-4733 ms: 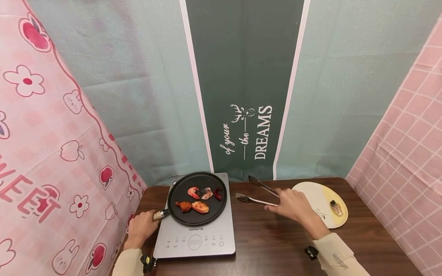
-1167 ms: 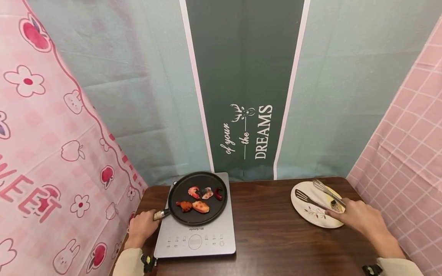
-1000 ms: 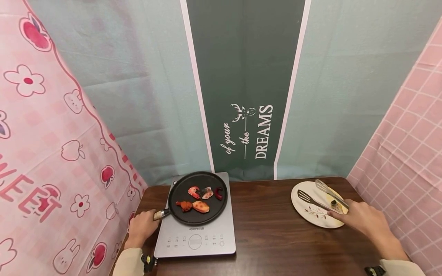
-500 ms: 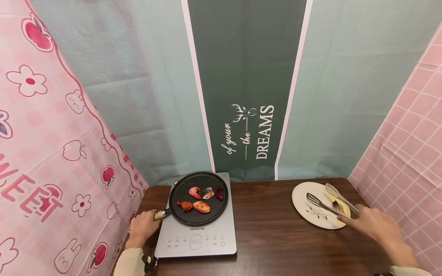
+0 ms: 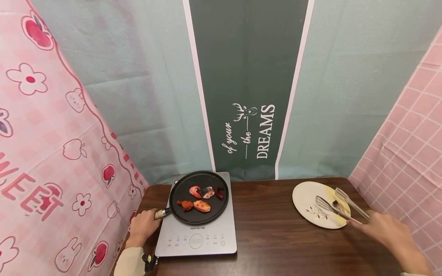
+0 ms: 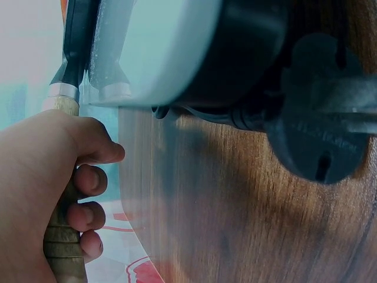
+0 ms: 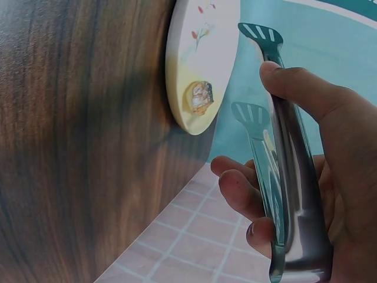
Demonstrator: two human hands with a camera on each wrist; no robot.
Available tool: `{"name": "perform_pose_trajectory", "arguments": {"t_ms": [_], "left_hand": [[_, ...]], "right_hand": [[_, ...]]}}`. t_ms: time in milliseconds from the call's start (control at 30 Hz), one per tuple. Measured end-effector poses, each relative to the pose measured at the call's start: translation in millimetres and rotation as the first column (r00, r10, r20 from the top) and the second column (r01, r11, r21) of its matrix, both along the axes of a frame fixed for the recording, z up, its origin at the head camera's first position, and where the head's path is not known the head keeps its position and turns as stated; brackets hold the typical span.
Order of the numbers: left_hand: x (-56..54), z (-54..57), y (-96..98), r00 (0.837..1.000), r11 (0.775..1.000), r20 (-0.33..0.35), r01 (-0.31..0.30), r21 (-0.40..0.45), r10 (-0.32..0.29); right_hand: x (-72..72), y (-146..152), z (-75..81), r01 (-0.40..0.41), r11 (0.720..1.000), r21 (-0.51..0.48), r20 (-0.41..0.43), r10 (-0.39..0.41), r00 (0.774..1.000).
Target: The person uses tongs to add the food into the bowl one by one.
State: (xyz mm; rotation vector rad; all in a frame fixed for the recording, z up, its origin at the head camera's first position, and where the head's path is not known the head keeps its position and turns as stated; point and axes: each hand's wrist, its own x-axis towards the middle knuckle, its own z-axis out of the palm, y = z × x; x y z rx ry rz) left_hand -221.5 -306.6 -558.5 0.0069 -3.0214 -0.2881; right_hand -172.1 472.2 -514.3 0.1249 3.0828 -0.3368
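Note:
My left hand grips the wooden handle of a black flat frying pan. In the pan lie a shrimp, a dark-skinned fish piece, a dark red curved piece, a browned drumstick and an orange-yellow oval piece. My right hand holds metal tongs, their slotted ends spread apart over the right side of an oval plate. On the plate's yellow part sits a browned fish piece with dark skin, outside the tongs' grasp in the right wrist view.
The pan stands on a silver induction cooker with touch controls at its front. Between cooker and plate runs dark brown wooden tabletop. Cloth hangs behind the table and on both sides.
Earlier the tongs were between pan and plate; they have since come over the plate. Over the last second my right hand has drifted right and nearer with them. My left hand stays put.

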Motion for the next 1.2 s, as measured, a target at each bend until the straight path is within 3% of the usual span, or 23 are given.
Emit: {"name": "perform_pose_trajectory", "arguments": {"t_ms": [167, 533, 1200], "left_hand": [[-0.7, -0.1, 0.5, 1.0, 1.0, 0.004, -0.001, -0.004, 0.001], [-2.0, -1.4, -0.7, 1.0, 1.0, 0.001, 0.0, -0.004, 0.0], [-2.9, -2.7, -1.3, 1.0, 1.0, 0.012, -0.003, 0.006, 0.003]], "right_hand": [[2.6, 5, -4.2, -0.012, 1.0, 0.002, -0.002, 0.012, 1.0], [9.4, 18, -10.7, 0.011, 1.0, -0.006, 0.106, -0.01, 0.994], [12.5, 27, -12.0, 0.024, 0.999, -0.039, 0.128, -0.019, 0.992]]}}
